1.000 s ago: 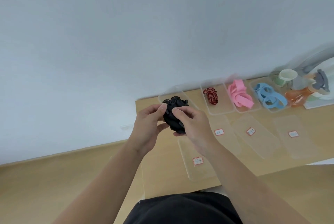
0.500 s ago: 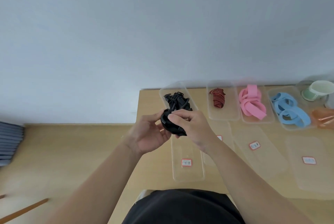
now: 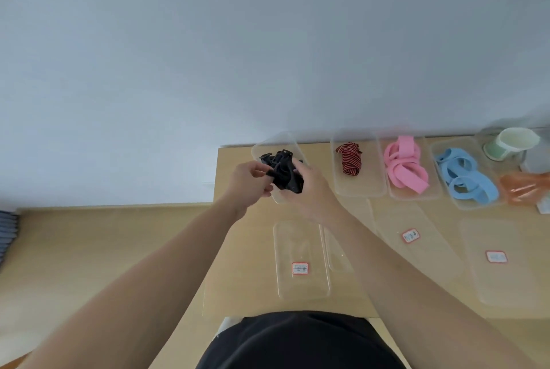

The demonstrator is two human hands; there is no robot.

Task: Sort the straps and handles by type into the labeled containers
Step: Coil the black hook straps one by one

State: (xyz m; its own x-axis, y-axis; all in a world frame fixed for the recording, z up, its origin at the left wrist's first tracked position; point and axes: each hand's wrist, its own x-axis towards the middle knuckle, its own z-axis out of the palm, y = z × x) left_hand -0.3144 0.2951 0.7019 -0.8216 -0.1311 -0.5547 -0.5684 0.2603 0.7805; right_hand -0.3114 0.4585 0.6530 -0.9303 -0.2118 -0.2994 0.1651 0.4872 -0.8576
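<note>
Black strap bundle (image 3: 284, 179) was held up over the near end of the leftmost clear tub (image 3: 276, 138), at the far-left corner of the worktop (image 3: 247, 249). It did not look released yet.

Left grip (image 3: 250, 187): thumb and fingers pinched a loose strap end at the bundle's left side. Right grip (image 3: 309, 190): fingers curled round the bundle from the right and underneath, carrying most of it.

Looks: matte black webbing wadded into a knot, with hard black plastic bits, probably buckles, sticking out at the top. Couldn't tell whether those top pieces belonged to the bundle or already lay in the tub.

Handling, as a judgement: light, soft and floppy, not fragile. Tails would likely unravel and the buckles could snag on the tub rim — best held round the wadded middle, not by a single tail.

Neighbouring tubs held a red-black striped strap (image 3: 348, 161), pink straps (image 3: 404, 166) and blue straps (image 3: 464, 178).
</note>
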